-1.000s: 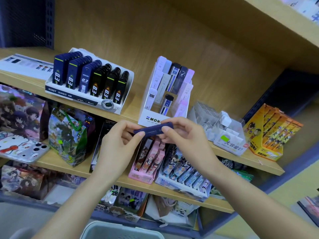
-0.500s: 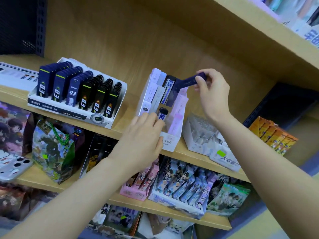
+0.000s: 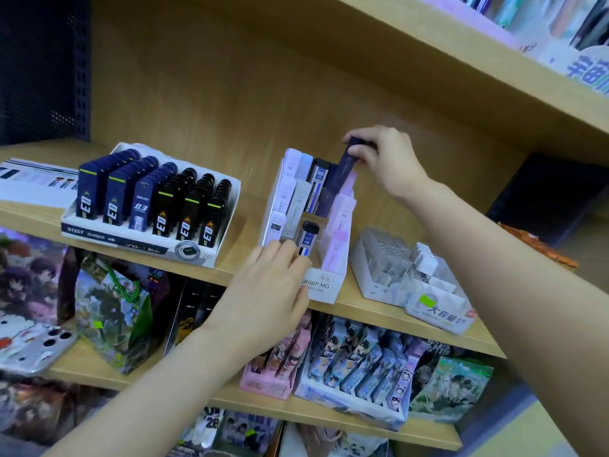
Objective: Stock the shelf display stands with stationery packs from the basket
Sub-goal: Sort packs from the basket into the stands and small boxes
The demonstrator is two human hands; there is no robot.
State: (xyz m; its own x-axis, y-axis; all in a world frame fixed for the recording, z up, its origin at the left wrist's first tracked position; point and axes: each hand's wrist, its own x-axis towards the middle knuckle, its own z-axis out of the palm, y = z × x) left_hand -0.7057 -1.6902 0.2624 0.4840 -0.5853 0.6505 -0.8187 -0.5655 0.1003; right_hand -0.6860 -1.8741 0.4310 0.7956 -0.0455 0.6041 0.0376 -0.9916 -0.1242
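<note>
A white tiered display stand (image 3: 324, 290) marked "graph MG" stands on the wooden shelf, holding white, pink and dark lead packs. My right hand (image 3: 384, 159) pinches a dark navy pack (image 3: 346, 161) by its top end. The pack is tilted, its lower end down in the stand's back row. My left hand (image 3: 273, 285) rests against the stand's front left corner, fingers laid on the front edge beside a black-and-blue 0.5 HB pack (image 3: 308, 237). The basket is out of view.
A white tray of navy and black lead cases (image 3: 148, 206) sits left of the stand. Clear and white boxes (image 3: 408, 275) sit to its right. Below is a shelf of character goods (image 3: 356, 364). An upper shelf board (image 3: 461, 61) overhangs close above my right hand.
My right hand has lowered the navy pack from above the stand down into its back row. My left hand stays on the stand's front. The view has risen slightly.
</note>
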